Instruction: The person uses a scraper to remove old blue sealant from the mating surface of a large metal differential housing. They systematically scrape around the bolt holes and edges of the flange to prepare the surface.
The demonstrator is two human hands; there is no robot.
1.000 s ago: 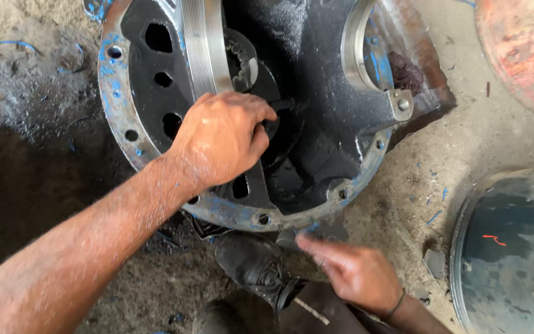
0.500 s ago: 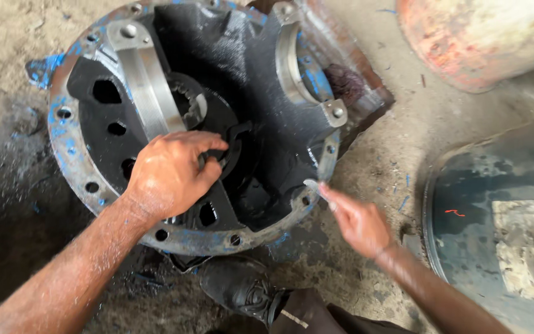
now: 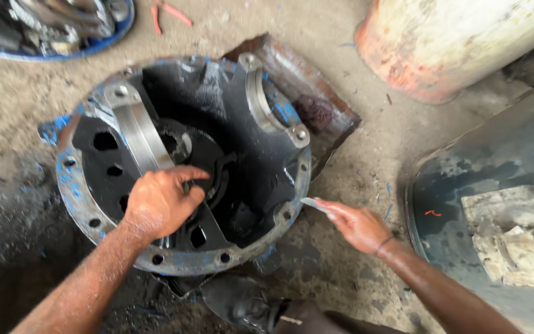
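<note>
The large round black cast-metal housing with chipped blue paint on its bolt-hole flange [image 3: 183, 167] lies open-side up on the sandy, oil-stained ground [image 3: 353, 154], filling the middle of the view. The left hand [image 3: 159, 204] comes in from about seven o'clock and rests inside the housing, fingers curled and pressed down on the dark round part at the bottom of the bore [image 3: 208, 176]; whether they actually clasp it I cannot tell. The right hand [image 3: 360, 226], just outside the flange at about four o'clock, pinches a small flat grey sliver of metal [image 3: 313, 204] between thumb and fingertips, its tip nearly at the rim. As a judgement: the housing looks stripped and open, both bearing saddles bare with no caps on them, so the work seems to be at an inner stage with fitting or cleaning unfinished. Of packages and signs there is little: at three o'clock a dark round drum [image 3: 495, 204] carries a torn whitish patch of paper or rag [image 3: 514, 232] and a small red mark; at one o'clock lies a cream drum with rusty orange streaks [image 3: 452, 43]; at eleven o'clock a blue-rimmed tub of grey metal parts [image 3: 50, 25], red-handled pliers [image 3: 168, 13] beside it. A black shoe [image 3: 242, 303] shows at six o'clock.
</note>
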